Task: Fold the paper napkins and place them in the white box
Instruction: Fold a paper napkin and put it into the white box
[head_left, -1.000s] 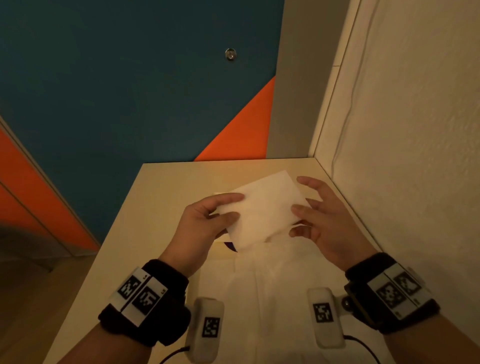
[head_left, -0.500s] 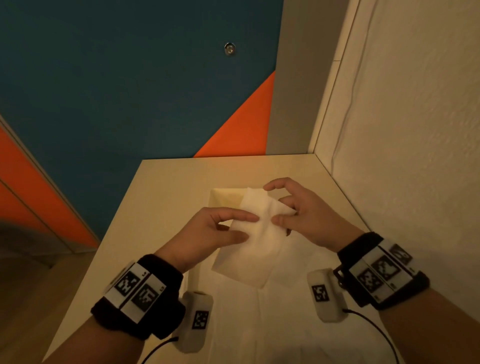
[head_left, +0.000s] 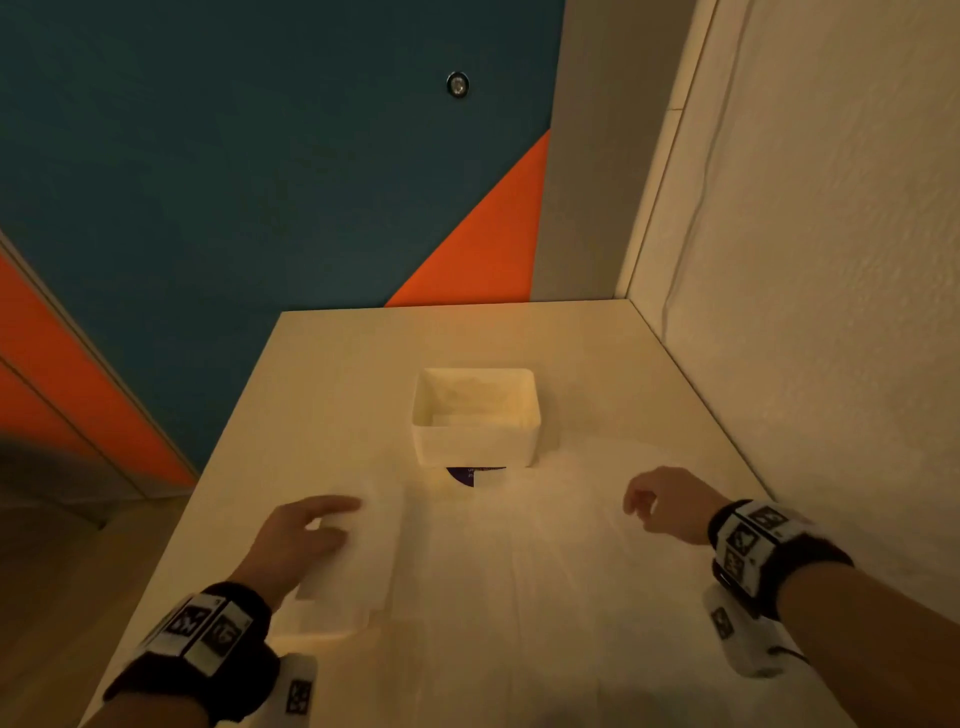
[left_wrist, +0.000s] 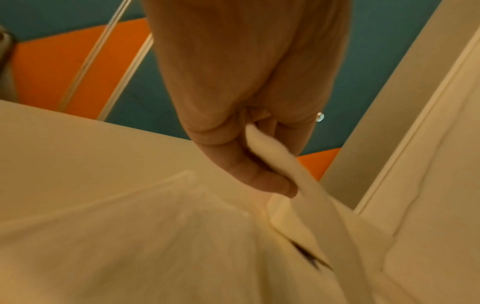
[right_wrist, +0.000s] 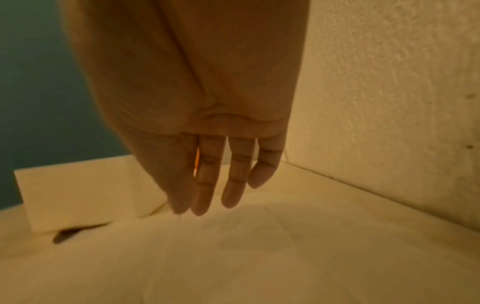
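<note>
On the desk (head_left: 322, 395), the left hand (head_left: 298, 535) pinches a folded paper napkin (head_left: 363, 551). The white box (head_left: 475, 415) sits mid-desk, napkins inside. The right hand (head_left: 670, 501) hovers above spread napkins (head_left: 519, 571), fingers (right_wrist: 232, 185) relaxed, holding nothing.

The white box (head_left: 475, 415) stands open at the top, so a hand can come down into it from above. Right of the box, the wall (head_left: 831, 312) closes that side. Left of the box and behind it, the table (head_left: 332, 395) is bare. In front of the box lie spread napkins (head_left: 519, 561), flat and low.
</note>
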